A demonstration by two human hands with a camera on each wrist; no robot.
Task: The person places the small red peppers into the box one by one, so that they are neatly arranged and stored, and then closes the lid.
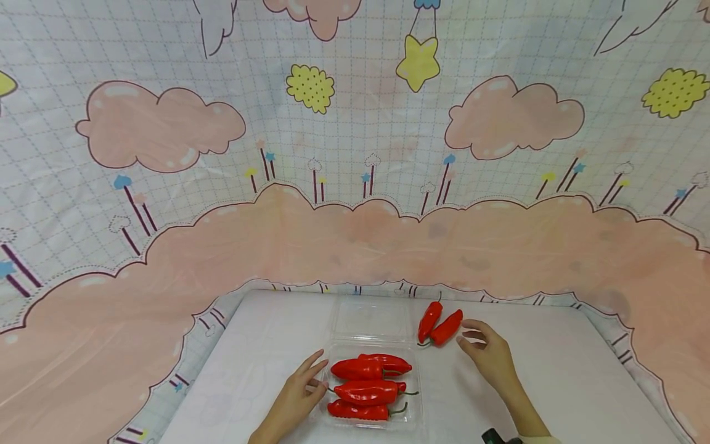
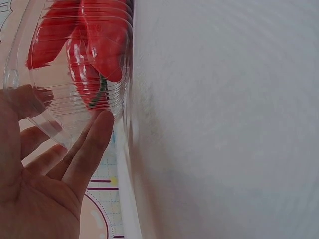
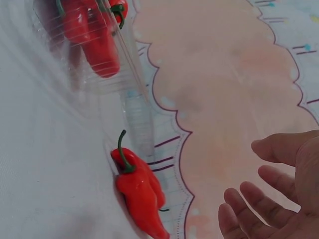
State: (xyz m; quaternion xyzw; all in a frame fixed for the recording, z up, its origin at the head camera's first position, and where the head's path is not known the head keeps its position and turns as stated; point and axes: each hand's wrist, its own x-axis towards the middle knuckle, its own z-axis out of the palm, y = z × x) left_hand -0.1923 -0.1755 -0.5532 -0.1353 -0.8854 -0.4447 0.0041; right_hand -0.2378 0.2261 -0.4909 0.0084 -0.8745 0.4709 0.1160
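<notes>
A clear plastic clamshell box (image 1: 417,404) lies on the white table, holding several red peppers (image 1: 366,392) with green stems. My left hand (image 1: 296,394) touches the box's left side with fairly straight fingers; the left wrist view shows its fingers (image 2: 94,144) against the clear wall. Two more red peppers (image 1: 447,328) lie together on the table, beyond the box and to its right. Just right of them is my right hand (image 1: 490,354), its fingers loosely bent and apart. Nothing is between those fingers in the right wrist view, where the two peppers (image 3: 139,191) lie apart from the hand.
The box's clear lid (image 1: 373,319) lies folded back behind it. A patterned cloth (image 1: 355,246) with clouds and stars rises behind the white table (image 1: 554,382). A dark object (image 1: 492,436) shows by the right forearm at the bottom edge.
</notes>
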